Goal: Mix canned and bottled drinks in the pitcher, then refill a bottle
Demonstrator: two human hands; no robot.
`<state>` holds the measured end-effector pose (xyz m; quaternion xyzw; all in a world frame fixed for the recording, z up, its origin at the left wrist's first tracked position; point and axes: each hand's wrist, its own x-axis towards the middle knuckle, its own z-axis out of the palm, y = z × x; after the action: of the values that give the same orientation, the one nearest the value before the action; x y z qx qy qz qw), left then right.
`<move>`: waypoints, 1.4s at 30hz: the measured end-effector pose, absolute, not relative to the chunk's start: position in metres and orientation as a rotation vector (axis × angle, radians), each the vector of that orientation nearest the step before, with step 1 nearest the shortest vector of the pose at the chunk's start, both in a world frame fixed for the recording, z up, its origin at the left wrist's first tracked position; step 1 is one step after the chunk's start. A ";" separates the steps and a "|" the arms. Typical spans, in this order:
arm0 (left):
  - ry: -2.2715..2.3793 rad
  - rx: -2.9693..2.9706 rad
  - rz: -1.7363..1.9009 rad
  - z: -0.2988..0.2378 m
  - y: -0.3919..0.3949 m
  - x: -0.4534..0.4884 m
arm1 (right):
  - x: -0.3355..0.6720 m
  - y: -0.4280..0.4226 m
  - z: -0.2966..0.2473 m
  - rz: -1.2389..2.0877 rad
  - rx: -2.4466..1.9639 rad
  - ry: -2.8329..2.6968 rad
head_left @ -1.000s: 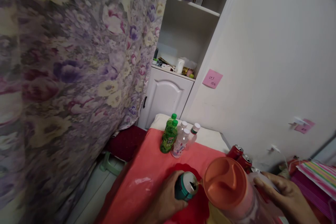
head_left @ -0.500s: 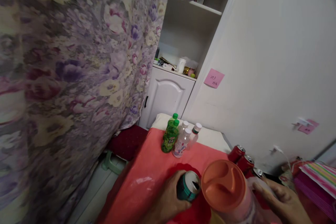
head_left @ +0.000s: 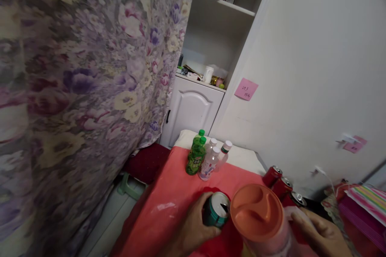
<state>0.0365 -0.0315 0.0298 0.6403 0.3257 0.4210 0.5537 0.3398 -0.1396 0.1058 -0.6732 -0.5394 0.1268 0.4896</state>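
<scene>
My left hand [head_left: 196,227] is wrapped round a teal drink can [head_left: 216,211] with a silver top and an opened mouth. Just right of it, apart by a small gap, a clear plastic jug with an orange lid [head_left: 256,213] is seen from above. My right hand [head_left: 321,231] has its fingers closed round the pale handle [head_left: 294,211] on the jug's right side. Below the can and jug lies a bright red round item [head_left: 211,247], mostly hidden.
Green bottles [head_left: 196,160] and white-capped clear bottles [head_left: 208,166] stand farther back on the red tablecloth [head_left: 167,204]. Several red cans [head_left: 282,188] line up by the wall at right. A floral curtain [head_left: 90,88] hangs at left. A white cabinet [head_left: 193,106] stands behind.
The teal can has shifted very slightly upward in view with my left hand. My right hand stays at the jug's handle with almost no movement.
</scene>
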 end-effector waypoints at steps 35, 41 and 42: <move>0.974 1.518 0.924 -0.004 -0.008 0.041 | 0.366 -0.131 0.025 0.535 -1.043 -0.335; 0.971 1.511 0.978 -0.007 0.000 0.045 | 0.371 -0.135 0.014 0.441 -1.083 -0.449; 0.978 1.505 0.981 -0.005 0.002 0.045 | 0.370 -0.136 0.013 0.413 -1.092 -0.483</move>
<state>0.0449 0.0015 -0.0051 0.6279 0.4083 0.4095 0.5209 0.3701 -0.1363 0.0126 -0.5104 -0.2256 0.1929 0.8071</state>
